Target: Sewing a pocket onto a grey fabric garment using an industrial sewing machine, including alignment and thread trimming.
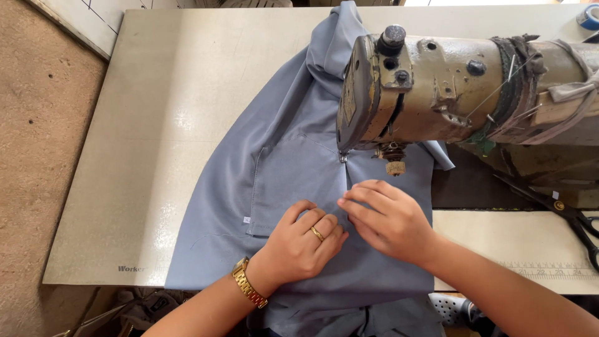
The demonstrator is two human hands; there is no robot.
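A grey-blue garment with a sewn-on pocket lies spread on the sewing table, running under the head of a worn beige sewing machine. My left hand, with a gold ring and a gold watch at the wrist, presses flat on the cloth beside the pocket's lower edge. My right hand lies next to it, fingertips pinching a fold of the cloth just in front of the needle and presser foot. Both hands touch each other at the fingertips.
Black scissors lie on the table at the right, near a printed ruler strip. A roll of blue tape sits at the far right corner. Brown floor shows on the left, and the table's front edge runs below my wrists.
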